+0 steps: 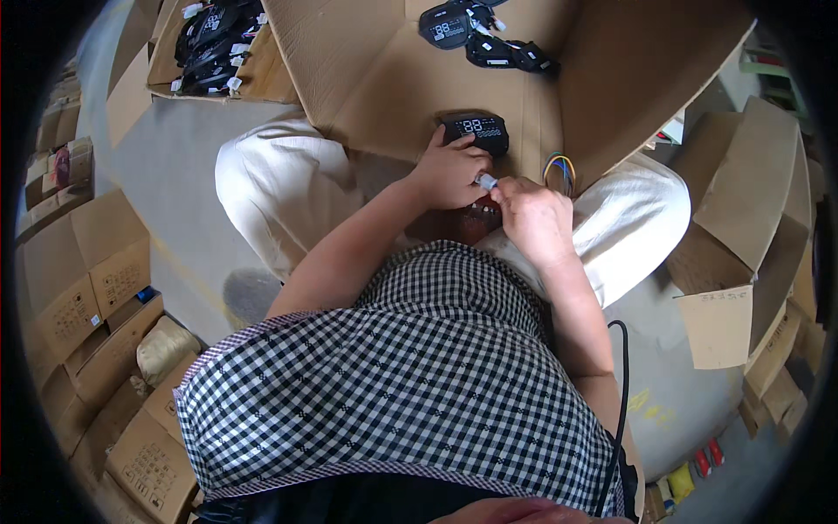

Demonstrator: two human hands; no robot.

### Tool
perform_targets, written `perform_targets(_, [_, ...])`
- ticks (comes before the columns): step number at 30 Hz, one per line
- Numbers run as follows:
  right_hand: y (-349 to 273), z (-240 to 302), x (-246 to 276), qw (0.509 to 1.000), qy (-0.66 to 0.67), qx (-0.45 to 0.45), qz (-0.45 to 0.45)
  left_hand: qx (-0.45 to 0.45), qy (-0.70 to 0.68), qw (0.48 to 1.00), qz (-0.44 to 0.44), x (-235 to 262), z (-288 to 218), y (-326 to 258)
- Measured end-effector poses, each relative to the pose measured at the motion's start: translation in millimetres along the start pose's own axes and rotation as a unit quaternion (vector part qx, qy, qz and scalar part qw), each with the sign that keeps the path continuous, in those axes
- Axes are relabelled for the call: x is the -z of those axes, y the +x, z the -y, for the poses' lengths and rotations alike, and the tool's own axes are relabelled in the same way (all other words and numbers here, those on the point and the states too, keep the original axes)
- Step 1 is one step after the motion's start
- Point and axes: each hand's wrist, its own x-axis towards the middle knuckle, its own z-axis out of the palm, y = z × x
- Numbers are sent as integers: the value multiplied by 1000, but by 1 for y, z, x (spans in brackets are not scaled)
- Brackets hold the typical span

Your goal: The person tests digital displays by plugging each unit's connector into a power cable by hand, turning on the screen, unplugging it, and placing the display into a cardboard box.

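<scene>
Flattened cardboard (384,79) beneath my grips: left hand (449,170) clasping black display unit (476,131), right hand (532,218) pinching white connector (485,182).

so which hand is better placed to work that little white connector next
Probably the right hand: its fingertips already pinch the small white connector. The left hand is busy gripping the black display unit on the cardboard, so it seems better left steadying that.
</scene>
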Motion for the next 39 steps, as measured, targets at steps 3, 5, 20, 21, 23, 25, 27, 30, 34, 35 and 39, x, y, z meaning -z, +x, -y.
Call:
perform_targets(3, [-12, 7, -11, 988, -137, 64, 12, -12, 21, 1000, 0, -4, -7, -11])
perform_targets(5, [-4, 12, -8, 977, -189, 98, -7, -30, 39, 999, -18, 2, -6, -5])
perform_targets(20, [17, 8, 11, 985, -151, 77, 31, 17, 62, 996, 56, 37, -13, 0])
perform_targets(21, [18, 7, 11, 985, -151, 79, 31, 13, 61, 997, 49, 37, -12, 0])
perform_targets(23, [17, 7, 10, 980, -157, 91, 82, 7, 55, 997, 50, 36, -13, -2])
perform_targets(25, [19, 9, 10, 978, -156, 87, 112, 1, 50, 997, 52, 34, -13, -4])
perform_targets(27, [20, 16, 12, 974, -154, 82, 142, -17, 48, 999, 10, 29, -12, -6])
perform_targets(30, [23, 25, 13, 964, -151, 31, 216, -30, 51, 998, 37, 34, -19, -5])
perform_targets(34, [22, 12, 5, 973, -90, 44, 207, -47, 51, 998, 15, 27, -11, -10])
perform_targets(35, [21, 8, 1, 978, -65, 58, 188, -70, 62, 996, -9, 26, -8, -13])
perform_targets(39, [33, -2, 3, 984, 64, 49, 157, -73, 23, 997, -3, 48, 6, -27])
